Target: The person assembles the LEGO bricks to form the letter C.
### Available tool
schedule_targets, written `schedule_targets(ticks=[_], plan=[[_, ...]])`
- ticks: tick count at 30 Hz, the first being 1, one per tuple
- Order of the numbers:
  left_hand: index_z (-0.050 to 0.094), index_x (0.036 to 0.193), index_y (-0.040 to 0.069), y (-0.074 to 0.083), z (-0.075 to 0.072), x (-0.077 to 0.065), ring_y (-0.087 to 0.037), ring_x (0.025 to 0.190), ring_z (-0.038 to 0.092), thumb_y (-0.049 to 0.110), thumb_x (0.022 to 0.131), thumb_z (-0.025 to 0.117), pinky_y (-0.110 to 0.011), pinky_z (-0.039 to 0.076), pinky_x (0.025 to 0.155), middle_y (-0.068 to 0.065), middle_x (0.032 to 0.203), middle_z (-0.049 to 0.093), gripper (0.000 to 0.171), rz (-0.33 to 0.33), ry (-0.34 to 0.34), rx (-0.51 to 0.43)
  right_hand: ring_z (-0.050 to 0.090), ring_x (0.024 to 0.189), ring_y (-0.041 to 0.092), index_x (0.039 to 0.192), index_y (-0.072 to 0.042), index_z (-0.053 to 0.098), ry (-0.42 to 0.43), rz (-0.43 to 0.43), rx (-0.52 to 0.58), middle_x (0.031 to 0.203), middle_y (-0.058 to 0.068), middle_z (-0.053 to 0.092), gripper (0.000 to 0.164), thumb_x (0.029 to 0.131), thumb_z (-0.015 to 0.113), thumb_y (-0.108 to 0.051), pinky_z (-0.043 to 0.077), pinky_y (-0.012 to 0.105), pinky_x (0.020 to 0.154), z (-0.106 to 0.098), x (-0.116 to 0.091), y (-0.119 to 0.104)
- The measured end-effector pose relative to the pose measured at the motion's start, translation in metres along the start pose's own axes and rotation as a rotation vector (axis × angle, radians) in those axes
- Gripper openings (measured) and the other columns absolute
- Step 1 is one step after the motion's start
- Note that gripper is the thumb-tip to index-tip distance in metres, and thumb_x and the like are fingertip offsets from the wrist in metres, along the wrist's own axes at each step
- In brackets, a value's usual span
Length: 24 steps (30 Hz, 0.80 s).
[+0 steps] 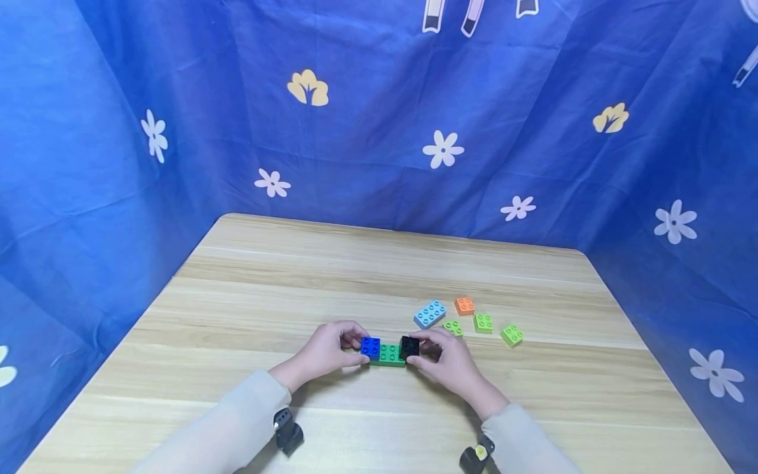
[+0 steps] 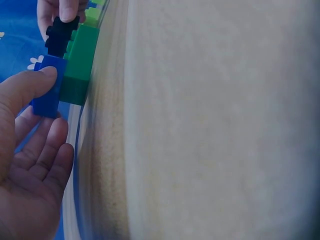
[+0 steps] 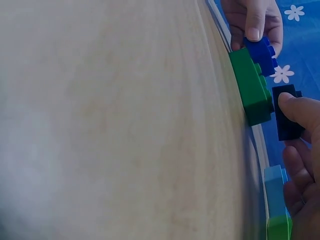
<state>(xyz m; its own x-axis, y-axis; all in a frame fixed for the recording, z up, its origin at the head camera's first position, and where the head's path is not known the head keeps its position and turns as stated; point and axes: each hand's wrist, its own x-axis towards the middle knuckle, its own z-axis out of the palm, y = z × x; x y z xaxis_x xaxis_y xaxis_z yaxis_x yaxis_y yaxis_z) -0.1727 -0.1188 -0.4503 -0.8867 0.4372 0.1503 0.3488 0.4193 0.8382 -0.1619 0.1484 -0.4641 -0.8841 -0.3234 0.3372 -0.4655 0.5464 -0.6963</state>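
Note:
A long green building brick (image 1: 391,354) lies on the wooden table. My left hand (image 1: 333,345) pinches a dark blue brick (image 1: 370,347) between thumb and fingers at the green brick's left end. In the left wrist view the thumb presses the flat side of that blue brick (image 2: 49,90), close against the studs of the green one (image 2: 82,65). My right hand (image 1: 448,359) pinches a black brick (image 1: 408,347) over the green brick's right end. In the right wrist view the black brick (image 3: 286,122) stands right at the green studs, jutting past the end.
Beyond my right hand lie a light blue brick (image 1: 429,314), an orange brick (image 1: 464,305) and lime green bricks (image 1: 483,322), one of them (image 1: 512,335) farther right. A blue patterned curtain (image 1: 379,118) surrounds the wooden table (image 1: 308,263) at the back and sides.

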Motion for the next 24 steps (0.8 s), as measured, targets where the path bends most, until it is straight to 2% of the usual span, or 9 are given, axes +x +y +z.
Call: schedule_targets(ticks=[10,17,24], plan=[[0.067,0.099,0.003,0.0,0.001,0.0,-0.017,0.078,0.061,0.009,0.072,0.082,-0.027,0.054,0.072,0.003,0.085,0.064,0.032,-0.004,-0.001,-0.001,0.059,0.087,0.009,0.111,-0.017,0.069,-0.069,-0.002,-0.052,0.103,-0.006,0.064,0.04,0.074,0.083,-0.021,0.051,0.031,0.079,-0.002,0.003,-0.003],[0.067,0.099,0.003,0.001,0.001,0.0,-0.018,0.079,0.061,0.008,0.072,0.082,-0.027,0.054,0.072,0.003,0.084,0.064,0.032,-0.01,-0.003,-0.009,0.057,0.083,0.009,0.109,-0.017,0.069,-0.141,-0.047,-0.125,0.096,-0.009,0.063,0.04,0.072,0.083,-0.022,0.048,0.031,0.077,-0.006,0.008,-0.005],[0.067,0.099,0.003,-0.002,0.001,0.0,-0.018,0.079,0.061,0.01,0.072,0.083,-0.027,0.054,0.072,0.003,0.085,0.064,0.032,-0.008,-0.001,-0.003,0.055,0.079,0.009,0.108,-0.015,0.069,-0.169,-0.02,-0.12,0.091,-0.011,0.061,0.039,0.072,0.083,-0.021,0.047,0.029,0.073,-0.007,0.01,-0.008]])
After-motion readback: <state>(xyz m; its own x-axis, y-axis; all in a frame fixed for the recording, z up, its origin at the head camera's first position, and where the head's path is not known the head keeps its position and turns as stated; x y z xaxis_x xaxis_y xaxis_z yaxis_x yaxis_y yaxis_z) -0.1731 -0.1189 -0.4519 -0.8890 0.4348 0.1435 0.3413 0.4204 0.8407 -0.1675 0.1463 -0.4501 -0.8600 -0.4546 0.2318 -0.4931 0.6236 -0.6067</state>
